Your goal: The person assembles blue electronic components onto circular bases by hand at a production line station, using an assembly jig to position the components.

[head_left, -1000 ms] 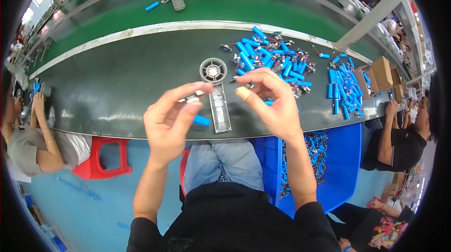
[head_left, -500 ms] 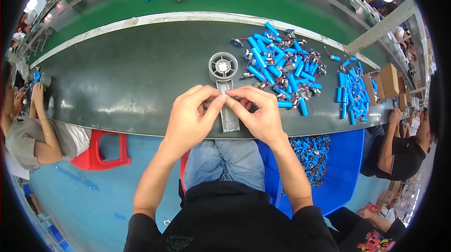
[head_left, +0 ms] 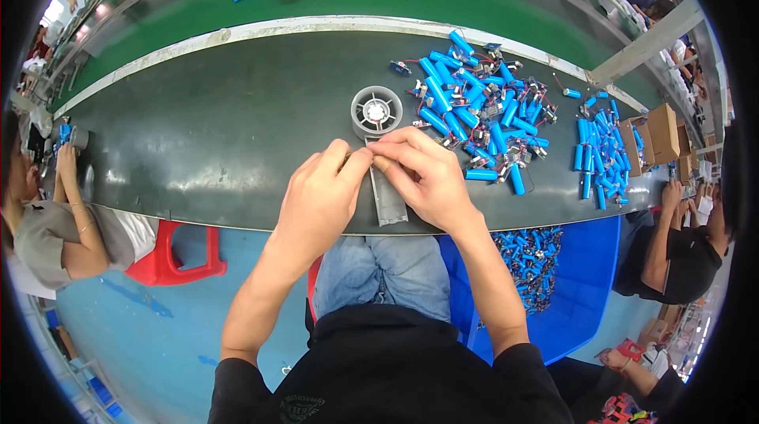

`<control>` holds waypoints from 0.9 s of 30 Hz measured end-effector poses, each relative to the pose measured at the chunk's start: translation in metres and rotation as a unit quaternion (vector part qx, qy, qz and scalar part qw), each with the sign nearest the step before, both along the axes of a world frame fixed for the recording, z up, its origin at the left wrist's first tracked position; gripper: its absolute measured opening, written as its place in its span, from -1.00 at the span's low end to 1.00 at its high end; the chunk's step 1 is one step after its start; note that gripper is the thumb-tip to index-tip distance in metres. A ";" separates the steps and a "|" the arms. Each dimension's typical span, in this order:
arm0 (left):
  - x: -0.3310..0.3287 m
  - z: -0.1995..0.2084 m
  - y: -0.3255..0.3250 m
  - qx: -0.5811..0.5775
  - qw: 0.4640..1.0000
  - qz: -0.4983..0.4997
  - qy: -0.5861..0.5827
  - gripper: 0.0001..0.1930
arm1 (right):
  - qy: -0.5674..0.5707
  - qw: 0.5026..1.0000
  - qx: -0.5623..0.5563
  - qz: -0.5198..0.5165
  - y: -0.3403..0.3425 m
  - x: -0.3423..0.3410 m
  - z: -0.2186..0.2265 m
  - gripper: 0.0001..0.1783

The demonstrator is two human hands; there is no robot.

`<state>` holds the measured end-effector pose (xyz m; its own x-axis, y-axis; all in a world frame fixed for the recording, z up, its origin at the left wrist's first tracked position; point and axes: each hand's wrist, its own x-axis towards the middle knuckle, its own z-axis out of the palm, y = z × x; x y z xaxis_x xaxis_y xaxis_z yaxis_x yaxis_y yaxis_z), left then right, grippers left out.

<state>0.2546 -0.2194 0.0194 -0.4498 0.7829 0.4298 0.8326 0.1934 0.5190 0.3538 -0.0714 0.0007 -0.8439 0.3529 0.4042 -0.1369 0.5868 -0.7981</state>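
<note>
grey fan (head_left: 389,199) runs near-to-far under left grip (head_left: 318,191) and right grip (head_left: 431,183) alike; whether either grasps anything, i cannot tell.

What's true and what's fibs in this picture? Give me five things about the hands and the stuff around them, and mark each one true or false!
1. The left hand and right hand are far apart. False: their fingertips are close together at the gray part.
2. The gray part has a round end with spokes. True.
3. The big pile of blue cylinders is left of the gray part. False: it is on the right.
4. The blue bin has lots of small blue things in it. True.
5. The open cardboard box is at the far left. False: it is on the right.
</note>
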 end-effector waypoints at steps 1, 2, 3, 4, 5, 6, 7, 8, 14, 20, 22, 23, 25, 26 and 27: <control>-0.001 -0.001 -0.002 -0.028 0.998 0.004 0.049 -0.87 | 0.016 0.999 0.050 -0.001 0.001 -0.002 -0.004 -0.80; -0.001 -0.001 -0.003 -0.030 0.998 0.003 0.049 -0.87 | 0.031 0.995 0.099 -0.002 0.001 -0.003 -0.006 -0.79; -0.001 0.000 -0.003 -0.038 0.997 0.010 0.067 -0.86 | 0.031 0.995 0.097 -0.002 0.000 -0.004 -0.006 -0.79; -0.001 0.001 -0.004 -0.047 0.995 0.017 0.085 -0.85 | 0.031 0.992 0.123 -0.011 -0.001 -0.005 -0.007 -0.80; -0.001 0.001 -0.005 -0.049 0.995 0.017 0.086 -0.85 | 0.030 0.988 0.148 -0.019 -0.001 -0.005 -0.007 -0.80; -0.002 0.001 -0.005 -0.043 0.998 0.019 0.042 -0.81 | 0.030 0.989 0.146 -0.019 -0.003 -0.005 -0.005 -0.80; -0.002 0.002 -0.006 -0.036 0.999 0.021 -0.001 -0.77 | 0.030 0.992 0.124 -0.023 -0.004 -0.005 -0.001 -0.81; -0.002 0.006 -0.006 -0.038 0.999 0.019 -0.001 -0.77 | 0.028 0.994 0.102 -0.030 -0.005 -0.004 0.000 -0.81; -0.006 0.007 -0.012 0.040 0.944 -0.068 -0.320 -0.63 | 0.025 0.990 -0.133 -0.025 -0.006 -0.002 -0.006 -0.87; -0.002 -0.012 -0.009 0.150 0.866 -0.047 -0.475 -0.58 | -0.005 0.982 -0.189 0.002 -0.004 -0.001 -0.007 -0.89; -0.003 -0.015 -0.013 0.143 0.871 -0.043 -0.469 -0.62 | 0.001 0.982 -0.189 0.007 -0.004 -0.002 -0.006 -0.89; -0.004 -0.016 -0.013 0.141 0.870 -0.043 -0.470 -0.62 | 0.008 0.982 -0.187 0.010 -0.004 -0.001 -0.007 -0.89; -0.006 -0.016 -0.013 0.123 0.889 -0.052 -0.439 -0.66 | 0.006 0.984 -0.176 0.010 -0.003 -0.001 -0.008 -0.89; -0.007 -0.014 -0.014 0.121 0.888 -0.052 -0.441 -0.66 | 0.005 0.986 -0.164 0.009 -0.002 -0.001 -0.009 -0.89; -0.009 -0.012 -0.015 0.100 0.900 -0.072 -0.418 -0.65 | 0.004 0.986 -0.164 0.008 -0.001 0.000 -0.008 -0.89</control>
<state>0.2453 -0.2343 0.0078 -0.5807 0.8042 0.1264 0.1434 -0.0518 0.9883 0.3534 -0.0728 -0.0073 -0.8474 0.4533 0.2765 -0.1505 0.2942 -0.9438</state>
